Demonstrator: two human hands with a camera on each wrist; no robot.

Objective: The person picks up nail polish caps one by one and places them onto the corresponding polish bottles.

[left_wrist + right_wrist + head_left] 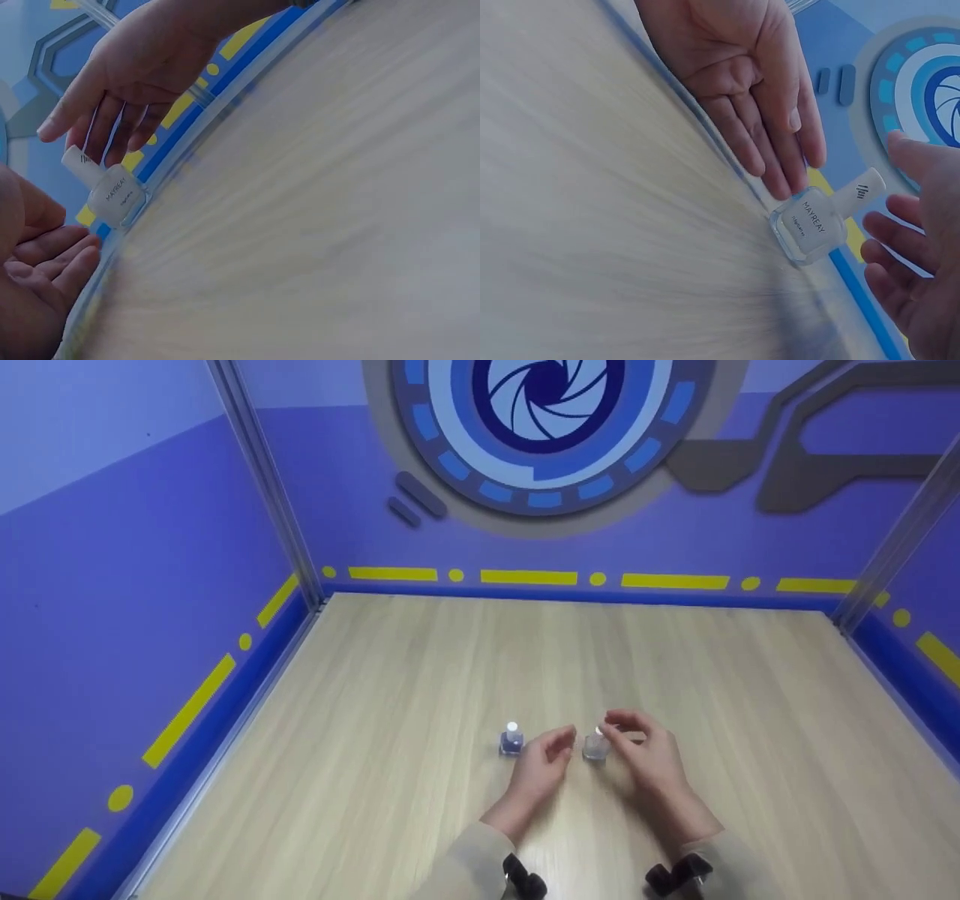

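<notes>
A clear nail polish bottle (595, 748) with whitish contents and a white cap stands upright on the table between the two hands. Its label reads MAYREAY in both wrist views. My right hand (651, 754) is spread around the cap (860, 189), thumb and fingers apart from each other, and seems not to grip it. Beside the bottle's left side lies my left hand (541, 763), fingers loosely extended toward the glass and holding nothing; whether the fingertips touch it is hard to tell. A second nail polish bottle (511, 743), dark blue with a white cap, stands just left of the left hand.
The wood-grain table (390, 682) is enclosed at the back and sides by blue panels (172, 570) with yellow markings. Metal posts (274, 487) rise at the rear corners. Both forearms reach in from the front edge, with black straps (525, 877) at the wrists.
</notes>
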